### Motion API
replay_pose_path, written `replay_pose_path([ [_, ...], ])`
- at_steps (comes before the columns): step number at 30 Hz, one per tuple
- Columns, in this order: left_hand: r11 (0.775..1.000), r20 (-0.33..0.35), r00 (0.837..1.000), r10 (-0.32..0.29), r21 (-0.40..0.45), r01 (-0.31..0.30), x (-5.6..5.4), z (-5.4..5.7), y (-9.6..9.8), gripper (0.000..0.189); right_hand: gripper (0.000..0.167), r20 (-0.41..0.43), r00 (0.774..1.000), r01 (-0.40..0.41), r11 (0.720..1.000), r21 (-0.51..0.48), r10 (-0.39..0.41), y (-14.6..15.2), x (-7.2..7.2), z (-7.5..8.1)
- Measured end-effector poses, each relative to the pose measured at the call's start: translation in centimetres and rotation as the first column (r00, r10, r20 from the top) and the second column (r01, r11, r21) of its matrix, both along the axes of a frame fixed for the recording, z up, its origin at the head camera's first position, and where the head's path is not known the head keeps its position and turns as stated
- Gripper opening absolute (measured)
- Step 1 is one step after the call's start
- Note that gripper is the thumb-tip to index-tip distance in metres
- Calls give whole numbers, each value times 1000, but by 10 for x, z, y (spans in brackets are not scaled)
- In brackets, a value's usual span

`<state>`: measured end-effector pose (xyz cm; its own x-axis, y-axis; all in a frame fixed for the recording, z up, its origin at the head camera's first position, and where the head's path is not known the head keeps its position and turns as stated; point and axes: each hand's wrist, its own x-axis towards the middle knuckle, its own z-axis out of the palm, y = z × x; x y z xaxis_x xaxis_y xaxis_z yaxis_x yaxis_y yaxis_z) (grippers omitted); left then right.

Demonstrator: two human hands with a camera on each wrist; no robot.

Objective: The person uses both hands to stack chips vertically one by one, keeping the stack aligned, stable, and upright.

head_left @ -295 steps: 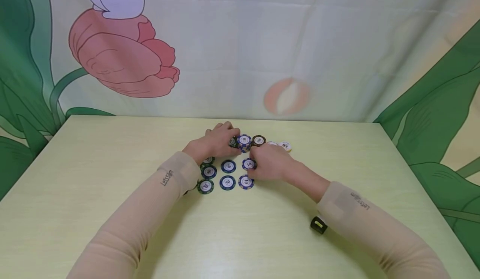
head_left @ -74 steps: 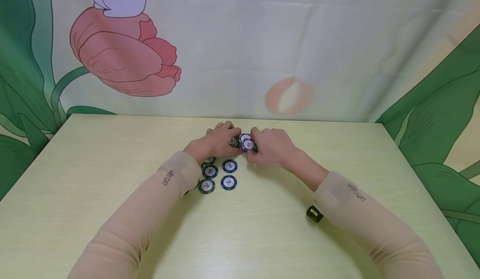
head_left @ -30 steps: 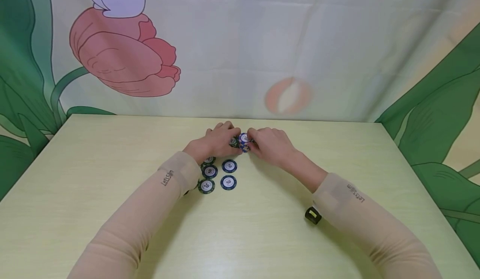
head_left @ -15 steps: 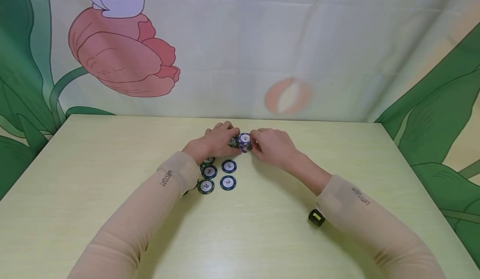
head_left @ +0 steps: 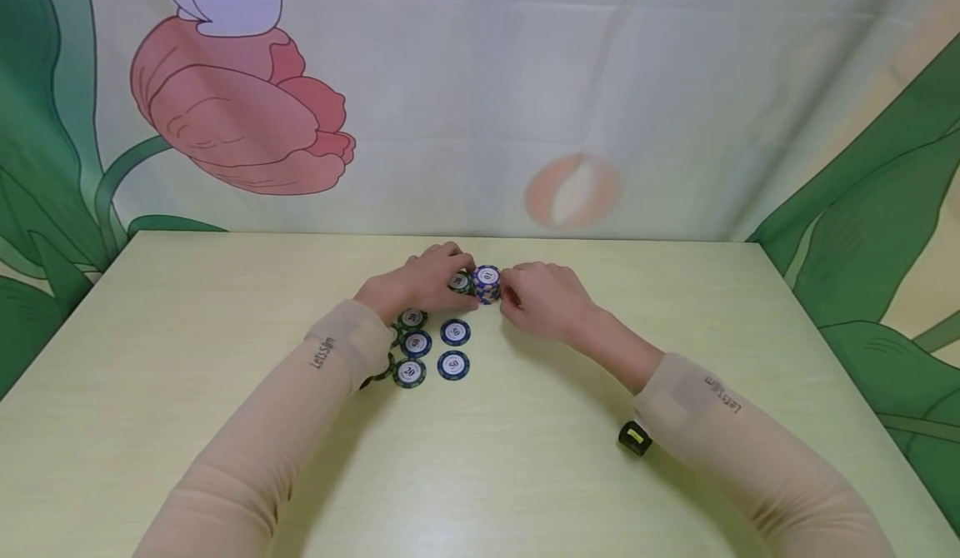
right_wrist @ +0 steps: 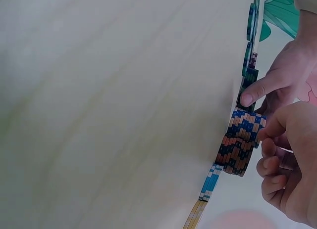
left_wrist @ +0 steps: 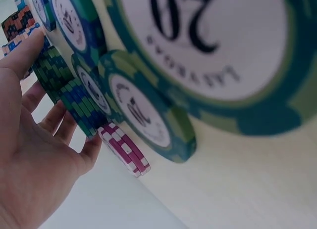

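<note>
So on the far left there's a big pink flower [head_left: 240,108] printed on the cloth backdrop, then the person's left sleeve [head_left: 277,425] reaching across the pale table [head_left: 465,475]. Just past that cuff, some green-edged 20 chips [head_left: 409,372] and a blue-edged 50 chip [head_left: 416,343] lie flat, a few partly tucked under the wrist. The left hand [head_left: 420,281] comes next, thumb in front and fingers behind, gripping the green-edged stack [head_left: 460,282]. From its wrist cam you can see a couple of magenta-and-white chips [left_wrist: 124,149] beside those fingers. Two blue 50s [head_left: 454,365] lie flat on the near side, slightly apart. Then there's the blue-and-white stack [head_left: 487,283] with a 10 on top, standing upright right beside the green one. The right hand [head_left: 551,298] is on its right side, fingers curled, tips right at the stack's edge; can't tell if they're pinching anything. Per the right wrist cam, a brown stack [right_wrist: 235,155], light-blue-and-white chips [right_wrist: 211,183] and yellow-edged chips [right_wrist: 195,215] carry the row on. Furthest right, a small black gadget [head_left: 635,439] pokes out by the right sleeve [head_left: 757,450].
</note>
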<state>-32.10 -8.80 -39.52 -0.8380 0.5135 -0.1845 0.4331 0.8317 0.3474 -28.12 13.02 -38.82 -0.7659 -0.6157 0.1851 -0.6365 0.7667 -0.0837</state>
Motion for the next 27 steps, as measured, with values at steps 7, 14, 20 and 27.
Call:
replay_pose_path([
  [7, 994, 40, 998, -46, 106, 42, -5, 0, -13, 55, 6, 10, 1000, -14, 1000, -3, 14, -4, 2, -2],
  [14, 987, 73, 996, -59, 152, 47, -6, 1, -25, 58, 6, 27, 999, -27, 1000, 12, 27, -9, 7, -3],
  [20, 988, 86, 995, -50, 149, 37, -3, 4, -33, 64, 6, 62, 997, -37, 999, 36, 34, -13, 8, -4],
  [27, 988, 81, 996, -37, 152, 24, 1, 7, -41, 63, 6, 61, 997, -48, 997, 59, 45, -16, 10, -5],
])
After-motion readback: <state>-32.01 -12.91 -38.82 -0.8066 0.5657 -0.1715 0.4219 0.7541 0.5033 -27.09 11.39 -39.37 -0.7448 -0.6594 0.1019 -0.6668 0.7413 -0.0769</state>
